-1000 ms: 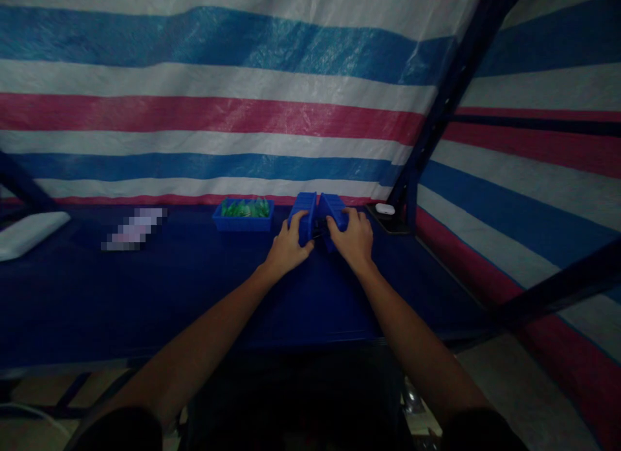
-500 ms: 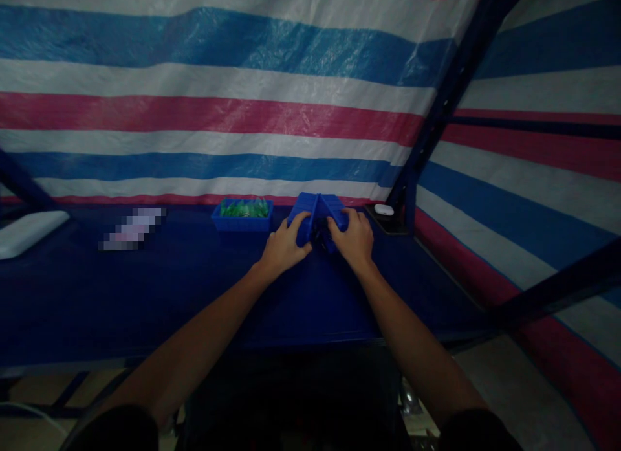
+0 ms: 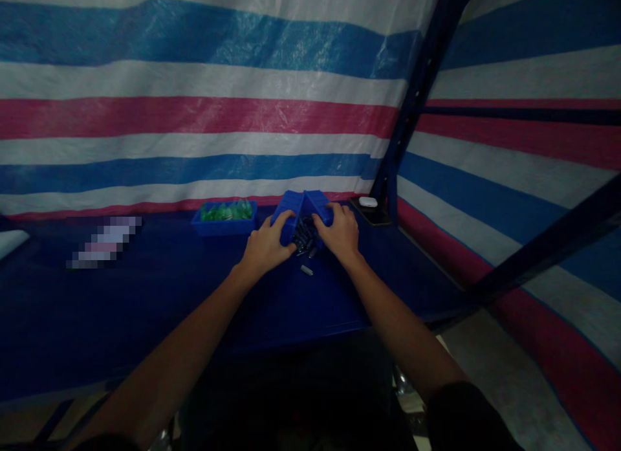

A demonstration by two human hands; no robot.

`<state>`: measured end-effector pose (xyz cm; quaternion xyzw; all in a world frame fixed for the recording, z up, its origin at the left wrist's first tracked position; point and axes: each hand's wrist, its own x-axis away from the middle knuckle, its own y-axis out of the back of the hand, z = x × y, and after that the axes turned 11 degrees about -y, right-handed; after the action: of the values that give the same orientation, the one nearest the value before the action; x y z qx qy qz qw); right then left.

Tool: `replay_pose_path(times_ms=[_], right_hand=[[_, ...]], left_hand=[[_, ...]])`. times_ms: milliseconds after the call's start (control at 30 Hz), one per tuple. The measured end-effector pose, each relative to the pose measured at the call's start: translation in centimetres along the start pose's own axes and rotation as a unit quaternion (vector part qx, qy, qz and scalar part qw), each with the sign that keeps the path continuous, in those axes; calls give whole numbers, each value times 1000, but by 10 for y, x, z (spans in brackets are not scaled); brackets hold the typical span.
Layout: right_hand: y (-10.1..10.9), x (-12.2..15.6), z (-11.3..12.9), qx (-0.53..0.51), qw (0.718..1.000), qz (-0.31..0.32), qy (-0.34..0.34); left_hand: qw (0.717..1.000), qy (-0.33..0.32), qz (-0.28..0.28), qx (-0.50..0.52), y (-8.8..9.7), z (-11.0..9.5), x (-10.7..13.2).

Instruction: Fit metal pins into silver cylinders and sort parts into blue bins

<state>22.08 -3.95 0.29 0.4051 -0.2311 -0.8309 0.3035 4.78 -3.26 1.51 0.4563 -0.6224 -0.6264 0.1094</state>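
Two blue plastic bins stand tipped towards each other at the back of the blue table (image 3: 145, 296). My left hand (image 3: 264, 244) grips the left blue bin (image 3: 286, 211). My right hand (image 3: 339, 234) grips the right blue bin (image 3: 320, 202). Small dark metal parts (image 3: 303, 234) spill out between the bins onto the table. One loose part (image 3: 306, 270) lies a little nearer to me.
A third blue bin (image 3: 223, 219) with green pieces sits to the left of my hands. A small white object (image 3: 367, 202) rests on a dark ledge by the frame post at the right. A striped tarp hangs behind and to the right.
The two bins have tipped further and dark parts have poured out between them onto the table. The view has shifted to the right.
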Motion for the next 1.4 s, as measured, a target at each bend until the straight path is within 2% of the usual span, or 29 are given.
replay_pose_path(times_ms=[300, 500, 733, 967, 1100, 1233, 1333, 1400], right_hand=[[8, -9, -12, 5, 999, 51, 2], [16, -4, -16, 29, 998, 42, 31], [24, 5, -21, 91, 993, 8, 71], [34, 6, -34, 128, 980, 17, 152], [35, 9, -43, 138, 975, 19, 175], [32, 3, -55, 105, 977, 26, 181], [30, -9, -62, 55, 986, 21, 158], [29, -20, -65, 15, 992, -7, 127]], left_hand=[[999, -17, 23, 36, 12, 5, 5], [999, -21, 25, 33, 19, -1, 20], [997, -59, 58, 1, 30, 2, 29], [986, -109, 106, -70, 47, 9, 31], [975, -135, 135, -116, 54, 15, 35], [981, -99, 121, -111, 59, 25, 39], [993, -55, 87, -59, 65, 32, 39], [998, -30, 52, -7, 69, 37, 34]])
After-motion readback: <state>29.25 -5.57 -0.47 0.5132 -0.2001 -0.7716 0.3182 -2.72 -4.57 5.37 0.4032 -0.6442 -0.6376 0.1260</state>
